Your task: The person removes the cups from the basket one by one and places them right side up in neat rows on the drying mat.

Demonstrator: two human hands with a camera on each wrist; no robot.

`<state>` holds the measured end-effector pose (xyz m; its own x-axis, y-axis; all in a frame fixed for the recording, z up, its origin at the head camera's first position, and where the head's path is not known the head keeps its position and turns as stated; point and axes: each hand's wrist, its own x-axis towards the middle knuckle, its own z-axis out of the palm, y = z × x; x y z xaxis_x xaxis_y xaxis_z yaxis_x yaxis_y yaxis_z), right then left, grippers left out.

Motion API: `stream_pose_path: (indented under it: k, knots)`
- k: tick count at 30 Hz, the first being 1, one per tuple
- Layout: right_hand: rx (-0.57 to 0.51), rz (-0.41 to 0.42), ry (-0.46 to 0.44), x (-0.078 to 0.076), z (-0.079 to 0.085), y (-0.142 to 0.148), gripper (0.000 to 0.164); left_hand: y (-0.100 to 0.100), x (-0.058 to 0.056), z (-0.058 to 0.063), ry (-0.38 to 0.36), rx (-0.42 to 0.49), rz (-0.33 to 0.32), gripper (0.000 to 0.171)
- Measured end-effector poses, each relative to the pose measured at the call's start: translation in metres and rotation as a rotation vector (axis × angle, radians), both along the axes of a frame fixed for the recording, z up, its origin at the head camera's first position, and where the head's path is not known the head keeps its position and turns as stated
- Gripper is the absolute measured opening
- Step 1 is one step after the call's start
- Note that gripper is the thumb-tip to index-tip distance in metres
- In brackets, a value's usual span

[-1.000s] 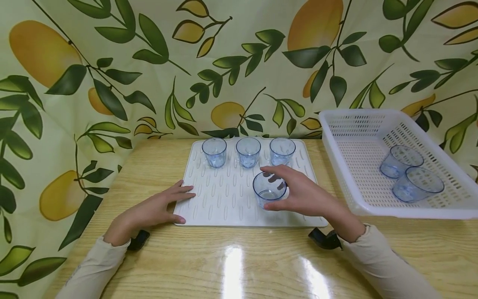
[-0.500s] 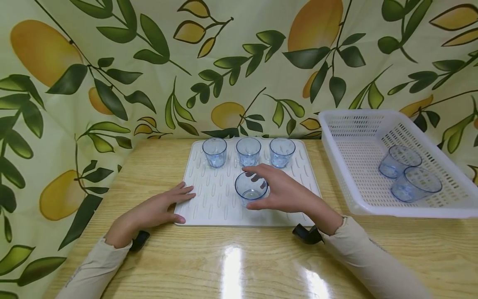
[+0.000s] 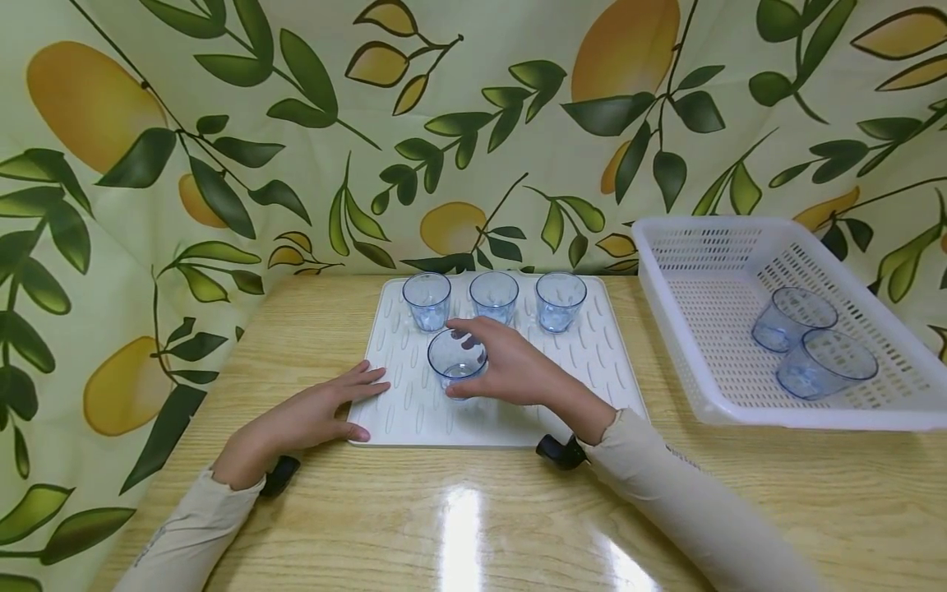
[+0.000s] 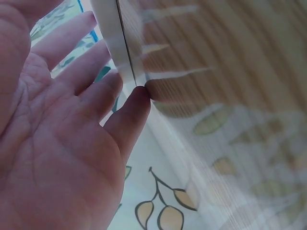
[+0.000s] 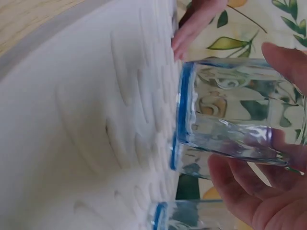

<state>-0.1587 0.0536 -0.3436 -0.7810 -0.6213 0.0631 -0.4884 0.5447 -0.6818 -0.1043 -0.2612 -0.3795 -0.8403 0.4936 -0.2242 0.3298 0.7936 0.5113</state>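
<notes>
My right hand (image 3: 510,363) grips a clear bluish glass tumbler (image 3: 444,372) near its rim, thumb on one side and fingers on the other. The tumbler stays upright, its thick blue base (image 5: 183,103) close over the white ribbed drying mat (image 3: 414,423). Behind it, along the mat's far edge, stand three matching tumblers: a left one (image 3: 427,306), a middle one (image 3: 488,294) partly behind the right hand, and a right one (image 3: 560,306). At the mat's left edge, my left hand (image 3: 307,415) rests with fingers extended; the left wrist view shows its palm (image 4: 62,158).
A white perforated plastic basket (image 3: 684,362) stands to the right, with two more tumblers inside, one behind (image 3: 792,321) and one in front (image 3: 821,370). The wooden table (image 3: 355,518) runs back to a fruit-patterned cloth (image 3: 473,148).
The right hand has carried its tumbler leftward over the mat, from in front of the right tumbler to between the left and middle ones. The left hand has stayed in place.
</notes>
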Motion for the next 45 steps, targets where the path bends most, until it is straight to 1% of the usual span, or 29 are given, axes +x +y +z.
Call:
stream_pose_path:
  k: [7, 13, 21, 27, 33, 45]
  knots:
    - [-0.012, -0.027, -0.026, -0.009, -0.008, -0.021, 0.088, -0.001, 0.002, 0.002, -0.025, 0.003, 0.026, 0.072]
    - [-0.015, -0.022, -0.042, -0.013, -0.011, -0.036, 0.089, -0.001, 0.005, 0.002, -0.017, 0.001, 0.03, 0.071]
    - [-0.006, -0.007, -0.018, -0.017, -0.014, -0.049, 0.089, 0.0, 0.005, 0.002, -0.012, 0.002, 0.029, 0.071]
    - [-0.005, -0.02, -0.028, -0.017, -0.018, -0.056, 0.088, 0.001, 0.005, 0.002, -0.022, 0.007, 0.035, 0.071]
    - [0.007, -0.032, -0.006, -0.018, -0.018, -0.06, 0.088, 0.002, 0.004, 0.003, -0.015, 0.009, 0.031, 0.071]
    - [0.071, -0.066, 0.003, -0.016, -0.016, -0.064, 0.089, 0.003, 0.003, 0.003, -0.016, 0.013, 0.025, 0.07]
